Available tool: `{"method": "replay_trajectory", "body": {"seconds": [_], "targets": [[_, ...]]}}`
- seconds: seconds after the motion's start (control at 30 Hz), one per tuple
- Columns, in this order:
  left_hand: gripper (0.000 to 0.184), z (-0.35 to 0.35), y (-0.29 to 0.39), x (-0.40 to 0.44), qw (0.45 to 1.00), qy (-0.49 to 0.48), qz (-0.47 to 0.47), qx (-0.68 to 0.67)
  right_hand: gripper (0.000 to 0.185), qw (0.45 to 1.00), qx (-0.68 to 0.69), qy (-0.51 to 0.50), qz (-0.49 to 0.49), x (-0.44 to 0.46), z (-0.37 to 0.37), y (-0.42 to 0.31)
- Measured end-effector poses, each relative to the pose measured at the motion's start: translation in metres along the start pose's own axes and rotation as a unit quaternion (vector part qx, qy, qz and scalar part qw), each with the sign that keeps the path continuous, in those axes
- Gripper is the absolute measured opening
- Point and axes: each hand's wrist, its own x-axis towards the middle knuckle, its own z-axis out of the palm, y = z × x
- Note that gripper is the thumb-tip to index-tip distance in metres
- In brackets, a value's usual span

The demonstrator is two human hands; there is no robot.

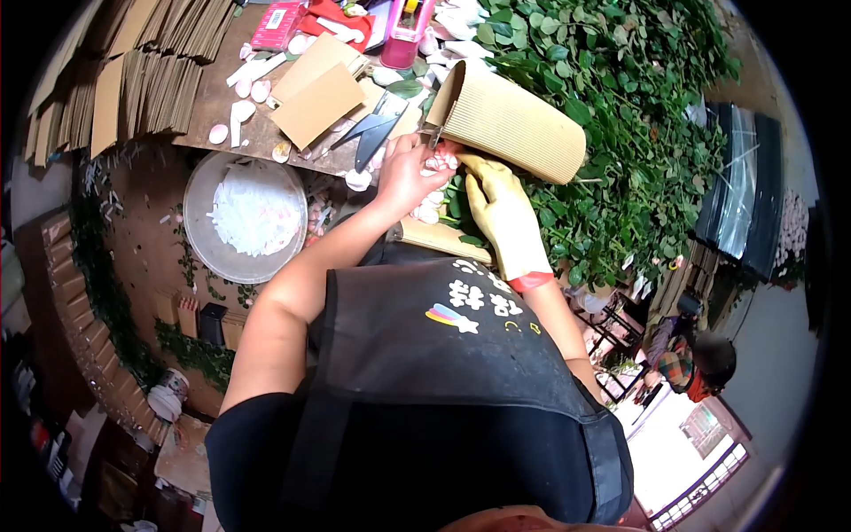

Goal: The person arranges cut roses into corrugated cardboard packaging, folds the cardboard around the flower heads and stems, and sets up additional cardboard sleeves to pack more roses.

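Observation:
Pink roses (441,160) lie between my two hands at the table's front edge. My left hand (409,176) is bare, its fingers and thumb closed around the rose heads from the left. On the right, my right hand (498,206) wears a pale yellow rubber glove. Its fingers are bent toward the roses under the corrugated cardboard; what they grip is hidden. A curved sheet of corrugated cardboard (519,126) rests just above both hands. More cardboard (443,239) with pale rose heads on it lies below them. Dark-handled scissors (376,130) lie beside my left hand.
Leafy rose stems (576,80) are heaped to the right. Flat cardboard pieces (319,105) and a pink tape dispenser (406,35) lie behind. Stacked cardboard (146,93) stands at left, above a bucket (193,226) of white scraps. Another person (696,363) is at far right.

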Motion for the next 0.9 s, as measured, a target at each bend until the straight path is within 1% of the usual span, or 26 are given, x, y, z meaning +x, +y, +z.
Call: {"method": "replay_trajectory", "body": {"seconds": [0.03,0.13,0.17,0.2,0.27,0.37,0.4,0.47,0.53,0.57,0.6,0.63,0.67,0.7,0.73,0.77,0.8,0.83,0.87,0.9], "targets": [[0.043,0.001,-0.004,-0.001,1.000,0.003,0.007,-0.010,0.029,0.998,-0.026,0.033,-0.040,0.001,0.008,0.007],[0.045,0.003,-0.006,-0.004,1.000,0.002,0.002,0.019,0.034,0.993,-0.097,-0.060,-0.013,0.009,0.012,0.006],[0.045,0.003,-0.006,-0.005,1.000,0.000,-0.001,0.018,0.035,0.989,-0.137,-0.047,-0.031,0.010,0.022,0.012],[0.045,0.003,-0.006,-0.005,1.000,-0.001,-0.005,0.018,0.033,0.983,-0.173,-0.056,-0.038,0.013,0.028,0.014],[0.046,0.002,-0.007,-0.004,1.000,-0.012,-0.011,0.018,0.033,0.976,-0.206,-0.068,-0.035,0.018,0.037,0.015],[0.045,0.000,-0.009,-0.001,0.999,-0.034,-0.023,0.012,0.041,0.991,-0.095,-0.074,-0.066,0.013,0.019,0.024],[0.045,0.000,-0.011,-0.001,0.999,-0.040,-0.028,0.008,0.042,0.995,-0.026,-0.040,-0.086,0.005,0.011,0.026],[0.045,0.003,-0.019,-0.001,0.999,-0.041,-0.026,0.014,0.041,0.989,0.114,-0.024,-0.089,-0.007,-0.037,0.002],[0.043,0.000,-0.016,-0.001,0.998,-0.051,-0.038,0.018,0.040,0.974,0.219,0.051,0.013,-0.020,-0.079,-0.006],[0.043,-0.001,-0.014,0.000,0.999,-0.037,-0.025,0.020,0.040,0.952,0.243,0.173,0.064,-0.017,-0.088,-0.004],[0.043,-0.003,-0.012,-0.001,0.999,-0.025,-0.013,0.020,0.040,0.912,0.263,0.293,0.115,-0.013,-0.093,0.002],[0.042,-0.003,-0.009,-0.001,1.000,-0.013,0.001,0.020,0.040,0.935,0.160,0.279,0.150,-0.007,-0.095,0.032],[0.043,-0.004,-0.008,-0.001,1.000,-0.009,0.011,0.022,0.041,0.946,0.056,0.261,0.184,0.000,-0.095,0.067],[0.042,-0.003,-0.009,0.000,1.000,-0.011,-0.001,0.012,0.040,0.959,-0.060,0.144,0.235,0.002,-0.095,0.085],[0.041,-0.002,-0.012,0.000,1.000,-0.013,-0.013,0.004,0.041,0.972,0.008,0.002,0.235,0.013,-0.093,0.105],[0.040,-0.001,-0.015,0.002,1.000,-0.012,0.006,0.008,0.040,0.965,0.159,0.039,0.204,0.008,-0.087,0.117],[0.039,-0.001,-0.017,0.003,1.000,-0.010,0.024,0.012,0.038,0.935,0.305,0.073,0.165,0.007,-0.094,0.099],[0.037,-0.002,-0.016,0.004,0.999,-0.007,0.040,0.016,0.037,0.939,0.281,0.118,0.157,-0.002,-0.105,0.099],[0.037,-0.004,-0.016,0.003,1.000,-0.023,0.013,0.006,0.035,0.941,0.256,0.161,0.152,-0.014,-0.115,0.100],[0.037,-0.007,-0.017,0.004,0.999,-0.041,-0.013,-0.006,0.031,0.918,0.313,0.212,0.119,-0.023,-0.118,0.092]]}}
